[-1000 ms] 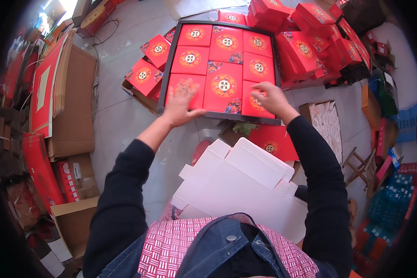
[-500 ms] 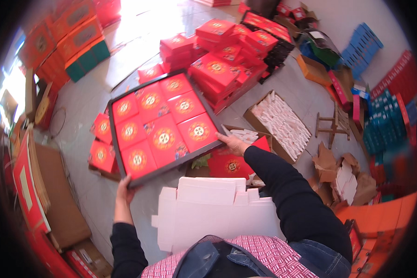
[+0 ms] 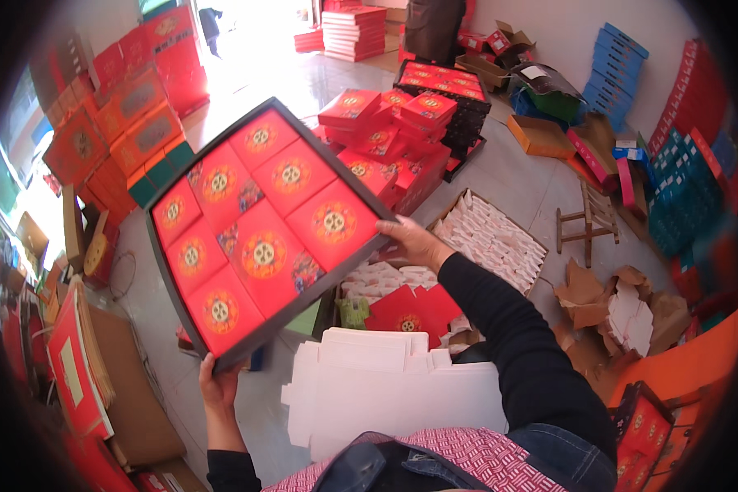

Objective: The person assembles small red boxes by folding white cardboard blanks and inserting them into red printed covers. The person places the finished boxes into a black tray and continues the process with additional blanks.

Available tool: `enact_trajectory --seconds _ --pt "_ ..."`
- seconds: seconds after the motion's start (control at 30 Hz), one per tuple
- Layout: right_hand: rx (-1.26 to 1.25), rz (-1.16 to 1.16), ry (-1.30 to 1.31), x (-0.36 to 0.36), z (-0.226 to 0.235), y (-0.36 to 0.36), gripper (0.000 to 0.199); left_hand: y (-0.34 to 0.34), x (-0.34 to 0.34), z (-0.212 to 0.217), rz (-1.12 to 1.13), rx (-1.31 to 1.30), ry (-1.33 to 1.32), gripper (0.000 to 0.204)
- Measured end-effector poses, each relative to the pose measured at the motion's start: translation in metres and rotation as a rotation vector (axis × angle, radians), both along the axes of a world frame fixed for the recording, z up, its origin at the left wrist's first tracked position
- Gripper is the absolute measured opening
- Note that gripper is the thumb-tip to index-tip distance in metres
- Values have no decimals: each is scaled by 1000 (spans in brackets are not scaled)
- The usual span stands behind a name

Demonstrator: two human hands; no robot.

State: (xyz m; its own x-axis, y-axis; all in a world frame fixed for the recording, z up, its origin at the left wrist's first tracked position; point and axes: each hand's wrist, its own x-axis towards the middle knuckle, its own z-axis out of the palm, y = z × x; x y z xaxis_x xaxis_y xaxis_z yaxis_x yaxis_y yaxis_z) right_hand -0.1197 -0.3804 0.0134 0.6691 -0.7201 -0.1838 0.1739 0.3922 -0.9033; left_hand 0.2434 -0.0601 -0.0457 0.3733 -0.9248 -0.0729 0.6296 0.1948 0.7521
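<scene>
Left hand (image 3: 219,385) | right hand (image 3: 418,244) | both clamped on black tray (image 3: 279,323) (tilted) | red boxes (image 3: 262,254) inside

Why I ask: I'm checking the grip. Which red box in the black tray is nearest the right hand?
The red box in the corner of the tray that the right hand grips; the others lie farther from that hand.

- Light (image 3: 258,33) pours in at the far end, bleaching the floor (image 3: 285,75) there!
- Nearer me, it's grey, tile seams showing.
- Pale wall (image 3: 545,29) rising over on the right.
- And there, a wooden stool (image 3: 603,211), right side.
</scene>
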Motion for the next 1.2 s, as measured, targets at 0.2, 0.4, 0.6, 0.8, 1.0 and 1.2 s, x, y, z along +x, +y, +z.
enact_trajectory --seconds 0.2,0.4,0.6,0.8,1.0,1.2 --pt "-203 -456 -55 -85 106 -115 45 -174 -69 112 -162 -237 66 42" --pt "-213 -788 -385 -148 187 -143 77 -350 -158 168 -261 -368 156 38" --pt "-298 -485 -26 -232 126 -78 43 -475 -250 178 -223 -237 203 27" --pt "-92 -316 180 -269 46 47 48 -562 -309 135 -215 -143 222 22" --pt "38 -382 79 -293 5 95 42 -600 -341 105 -123 -13 202 29" --pt "11 -393 38 -266 9 118 38 -632 -355 75 -146 -24 222 35"
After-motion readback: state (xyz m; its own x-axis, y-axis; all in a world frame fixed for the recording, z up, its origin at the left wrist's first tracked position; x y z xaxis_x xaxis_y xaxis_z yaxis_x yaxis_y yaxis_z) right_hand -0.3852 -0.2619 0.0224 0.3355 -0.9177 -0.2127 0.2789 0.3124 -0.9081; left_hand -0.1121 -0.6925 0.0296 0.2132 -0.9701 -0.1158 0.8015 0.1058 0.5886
